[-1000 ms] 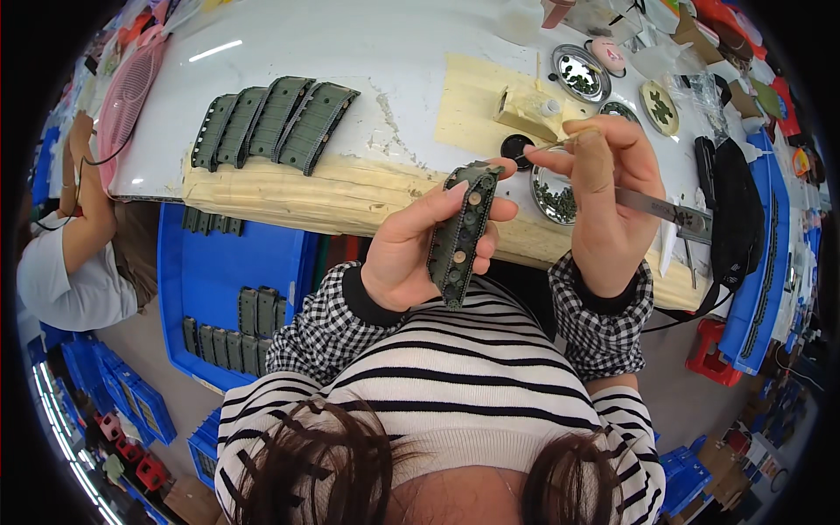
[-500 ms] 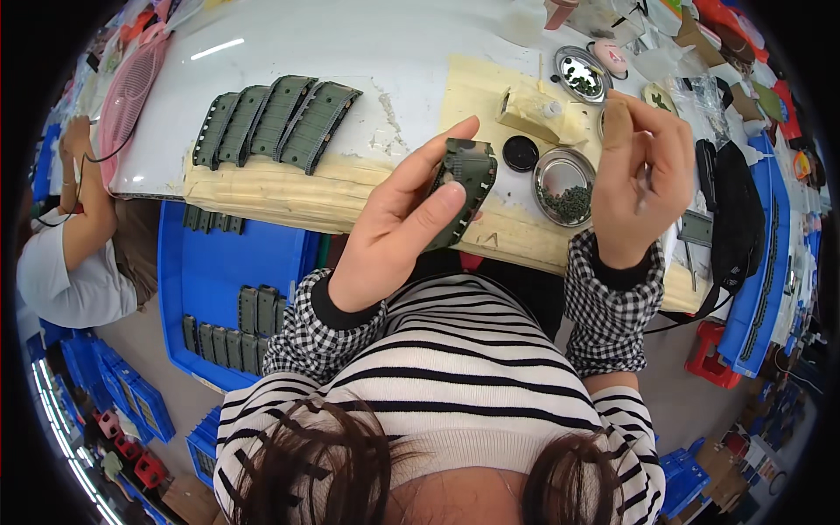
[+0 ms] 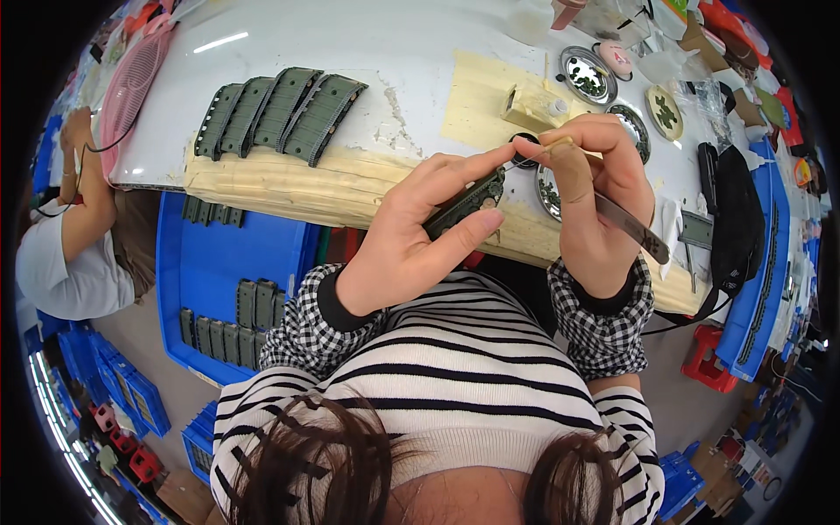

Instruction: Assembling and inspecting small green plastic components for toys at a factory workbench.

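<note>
My left hand (image 3: 398,241) is closed round a dark green curved plastic part (image 3: 465,206), thumb on the near side, index finger stretched along the far side. In my right hand (image 3: 604,210) is a pair of metal tweezers (image 3: 632,230), pinched between thumb and fingers with its back end toward the lower right. The thin tips point left and meet the tip of my left index finger, just above the green part. Whether they grip a small piece is too fine to see. A steel dish of tiny green pieces (image 3: 549,194) is partly hidden behind my right hand.
Several similar green parts (image 3: 278,115) lie in a row on the table's left. Beyond my hands are a wrapped yellowish block (image 3: 530,105), a black round lid (image 3: 525,149) and more dishes (image 3: 588,75). A blue bin (image 3: 227,271) with green parts stands below left. Another person (image 3: 70,254) sits left.
My right hand has moved left and down to my left hand, and the tweezers now show clearly. My left index finger has stretched toward the tweezer tips; the green part has tilted.
</note>
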Demonstrator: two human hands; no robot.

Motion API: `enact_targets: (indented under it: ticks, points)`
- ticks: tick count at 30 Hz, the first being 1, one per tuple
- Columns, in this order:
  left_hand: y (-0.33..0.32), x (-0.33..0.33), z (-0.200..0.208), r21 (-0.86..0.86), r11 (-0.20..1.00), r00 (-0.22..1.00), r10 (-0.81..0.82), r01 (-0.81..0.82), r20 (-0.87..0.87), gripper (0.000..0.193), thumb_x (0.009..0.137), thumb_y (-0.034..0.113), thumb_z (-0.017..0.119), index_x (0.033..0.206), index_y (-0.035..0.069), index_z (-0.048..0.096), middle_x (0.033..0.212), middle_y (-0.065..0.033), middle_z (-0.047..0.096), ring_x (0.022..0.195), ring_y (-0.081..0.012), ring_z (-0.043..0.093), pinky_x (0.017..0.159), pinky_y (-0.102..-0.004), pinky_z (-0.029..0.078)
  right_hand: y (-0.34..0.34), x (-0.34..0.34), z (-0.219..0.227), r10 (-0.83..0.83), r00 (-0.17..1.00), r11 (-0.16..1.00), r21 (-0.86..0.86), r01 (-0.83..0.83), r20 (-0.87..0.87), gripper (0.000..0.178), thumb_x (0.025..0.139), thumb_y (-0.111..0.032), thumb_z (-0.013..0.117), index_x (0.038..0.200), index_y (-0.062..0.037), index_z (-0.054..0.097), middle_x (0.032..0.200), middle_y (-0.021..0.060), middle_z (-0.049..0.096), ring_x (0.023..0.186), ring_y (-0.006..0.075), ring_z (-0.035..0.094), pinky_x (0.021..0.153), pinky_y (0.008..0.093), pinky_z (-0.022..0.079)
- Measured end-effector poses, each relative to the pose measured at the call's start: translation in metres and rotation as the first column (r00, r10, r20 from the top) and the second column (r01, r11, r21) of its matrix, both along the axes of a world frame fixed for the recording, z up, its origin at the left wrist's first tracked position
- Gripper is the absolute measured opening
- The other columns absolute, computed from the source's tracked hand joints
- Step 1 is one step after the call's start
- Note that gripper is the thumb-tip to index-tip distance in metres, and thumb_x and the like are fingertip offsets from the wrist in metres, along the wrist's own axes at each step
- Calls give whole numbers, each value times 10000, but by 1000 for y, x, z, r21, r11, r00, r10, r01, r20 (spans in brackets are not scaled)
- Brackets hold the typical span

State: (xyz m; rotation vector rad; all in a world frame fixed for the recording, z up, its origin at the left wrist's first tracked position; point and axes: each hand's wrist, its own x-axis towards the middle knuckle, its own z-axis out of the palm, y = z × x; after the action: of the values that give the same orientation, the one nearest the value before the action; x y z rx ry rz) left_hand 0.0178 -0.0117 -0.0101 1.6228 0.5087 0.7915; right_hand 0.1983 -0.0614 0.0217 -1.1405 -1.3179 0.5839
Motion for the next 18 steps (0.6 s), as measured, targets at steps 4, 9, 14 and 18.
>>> enact_targets:
  ticks: [4, 9, 14, 18]
  points:
    - [-1, 0, -1, -14, 1000, 1000, 4, -4, 2, 488, 906, 130, 656, 1365, 17, 533, 989, -99, 575, 880, -176, 528, 814, -272, 420, 0, 0, 0, 2, 1000, 1000, -7, -2, 14, 100, 953, -41, 604, 1009, 42, 601, 983, 89, 575, 816, 97, 596, 692, 202, 514]
    - [2, -5, 8, -36, 997, 994, -65, 61, -93, 492, 936, 93, 607, 1407, 17, 486, 1168, -90, 560, 1056, -152, 524, 943, -276, 399, 1, -1, 0, -7, 998, 1000, -4, 7, -58, 95, 949, -26, 603, 1014, 42, 600, 987, 91, 577, 807, 102, 600, 690, 207, 516]
    - [2, -8, 6, -132, 988, 993, -92, 82, -71, 516, 969, 128, 577, 1444, 2, 419, 1280, -113, 550, 1158, -126, 517, 999, -274, 396, 9, 6, 5, -280, 958, 960, -4, 281, -61, 91, 919, -11, 633, 998, 34, 618, 893, 65, 602, 727, 106, 604, 653, 215, 511]
    - [3, -8, -8, -370, 912, 976, -116, 179, 187, 511, 1010, 249, 532, 1418, -25, 390, 1330, -193, 538, 1143, -188, 575, 992, -326, 444, 26, 34, -5, -522, 680, 853, 304, 424, 516, 97, 838, -6, 696, 931, -25, 674, 852, 67, 595, 603, 168, 592, 538, 259, 489]
